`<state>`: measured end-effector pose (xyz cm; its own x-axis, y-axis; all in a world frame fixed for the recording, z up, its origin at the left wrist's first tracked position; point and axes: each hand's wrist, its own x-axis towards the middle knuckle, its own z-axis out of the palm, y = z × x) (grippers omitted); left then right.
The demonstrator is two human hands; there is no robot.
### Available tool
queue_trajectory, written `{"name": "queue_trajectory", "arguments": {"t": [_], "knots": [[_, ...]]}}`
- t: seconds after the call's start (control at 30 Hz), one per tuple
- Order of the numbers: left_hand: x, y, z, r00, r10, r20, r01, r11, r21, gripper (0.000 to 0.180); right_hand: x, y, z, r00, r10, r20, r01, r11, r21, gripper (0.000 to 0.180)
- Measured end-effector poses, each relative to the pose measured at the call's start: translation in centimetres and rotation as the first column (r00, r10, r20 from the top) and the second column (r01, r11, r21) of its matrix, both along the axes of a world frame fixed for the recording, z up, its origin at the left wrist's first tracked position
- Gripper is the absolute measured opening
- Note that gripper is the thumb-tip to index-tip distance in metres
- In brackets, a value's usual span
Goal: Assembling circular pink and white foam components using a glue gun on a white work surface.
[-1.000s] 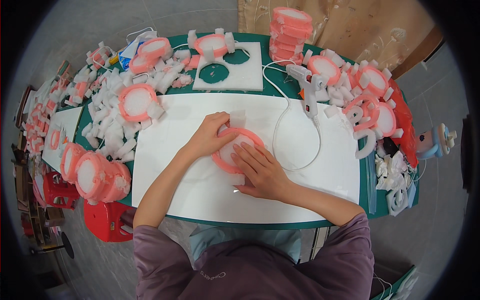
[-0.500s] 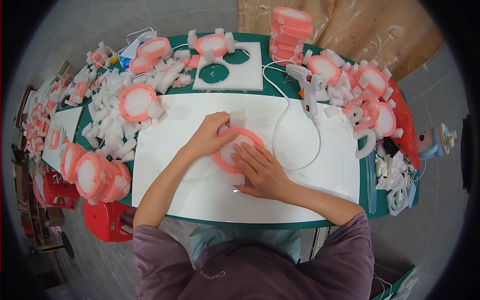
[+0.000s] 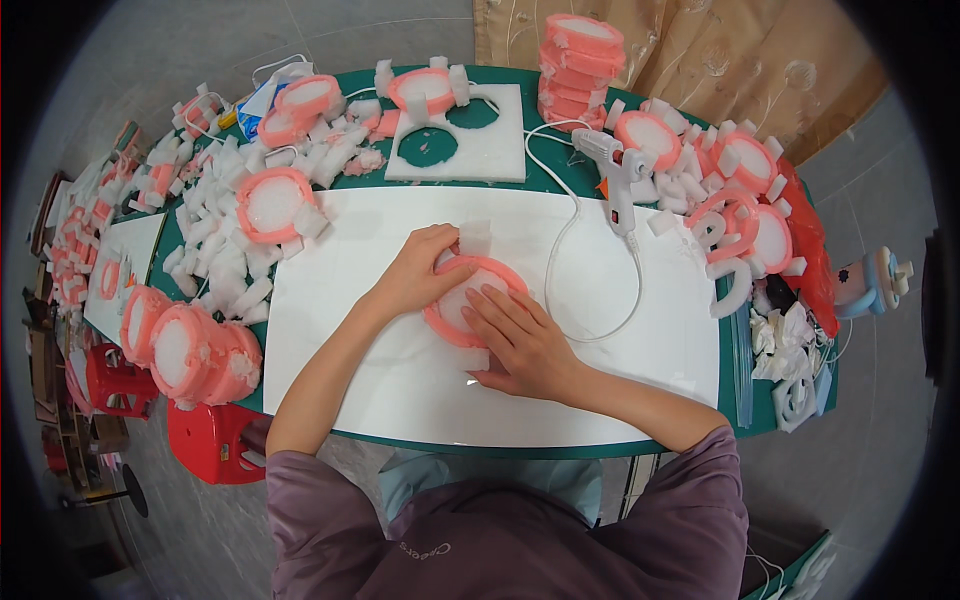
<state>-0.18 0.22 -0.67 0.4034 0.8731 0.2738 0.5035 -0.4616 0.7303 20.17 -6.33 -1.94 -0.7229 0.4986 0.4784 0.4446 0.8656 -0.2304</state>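
A round foam piece, a white disc with a pink rim (image 3: 452, 318), lies on the white board in front of me. A translucent white foam block (image 3: 476, 237) stands at its far edge, and another small block (image 3: 463, 358) sits at the near edge. My left hand (image 3: 425, 272) grips the far left of the rim, thumb across the pink and fingers curled by the far block. Over the right side of the disc lies my right hand (image 3: 520, 343), fingers across the white face and thumb low by the near block. The hands cover part of the rim.
A white glue gun (image 3: 622, 178) with a looping cord stands at the board's far right. Foam scraps (image 3: 225, 240) and more pink-rimmed pieces (image 3: 275, 205) crowd the left. Pink rings are stacked (image 3: 580, 70) at the back, near a foam sheet with round holes (image 3: 490, 150).
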Motion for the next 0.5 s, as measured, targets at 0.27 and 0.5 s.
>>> {"name": "queue_trajectory", "arguments": {"t": [0.27,0.5], "knots": [[0.08,-0.14,0.24,1.0,0.007,-0.004,-0.007,1.0,0.015,0.027,0.02,-0.01,0.0,1.0,0.004,0.002,-0.004,1.0,-0.007,0.071],[0.19,-0.27,0.8,0.999,0.025,-0.041,-0.026,0.999,-0.03,0.027,0.05,-0.07,0.15,1.0,0.001,0.006,-0.001,1.0,-0.025,0.07]]}}
